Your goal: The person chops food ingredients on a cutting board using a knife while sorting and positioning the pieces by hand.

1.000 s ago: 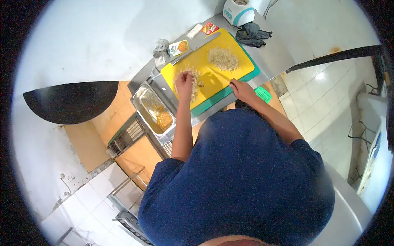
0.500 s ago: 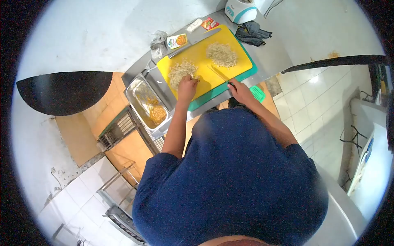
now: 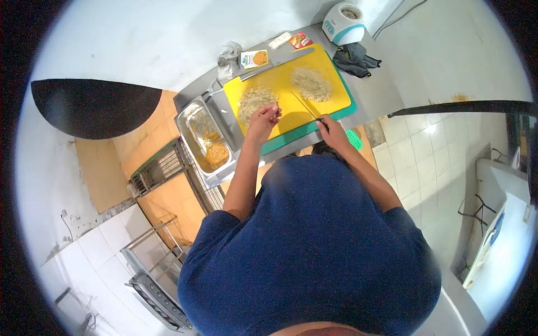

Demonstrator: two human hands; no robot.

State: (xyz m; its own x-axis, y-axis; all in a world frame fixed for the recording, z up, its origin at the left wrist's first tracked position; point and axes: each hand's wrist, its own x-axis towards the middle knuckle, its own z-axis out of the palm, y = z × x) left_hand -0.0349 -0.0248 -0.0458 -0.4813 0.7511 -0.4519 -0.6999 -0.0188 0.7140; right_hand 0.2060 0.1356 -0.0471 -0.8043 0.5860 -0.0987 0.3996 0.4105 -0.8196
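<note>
My right hand point(image 3: 333, 133) is wrapped round the dark handle of a small knife point(image 3: 305, 106), whose narrow blade points up and left over the yellow cutting board point(image 3: 288, 120). Beside the left pile of pale chopped food point(image 3: 256, 101), my left hand point(image 3: 263, 122) has its fingers pinched together; whatever they hold is too small to name. Another pale chopped pile point(image 3: 311, 84) lies on the right part of the board. A large knife point(image 3: 280, 60) rests along the board's far edge. Under the yellow board is a green one point(image 3: 302, 132).
Left of the boards stands a metal pan point(image 3: 186, 124) with orange-brown food. Behind them are a plastic bag point(image 3: 228, 59), a yellow-white packet point(image 3: 254, 59) and a red packet point(image 3: 300, 40). A white appliance point(image 3: 343, 25) and dark cloth point(image 3: 356, 59) are at the far right.
My left hand has gone from over the left pile to its near right side, fingers still together. My right hand keeps the small knife. The camera view has shifted slightly.
</note>
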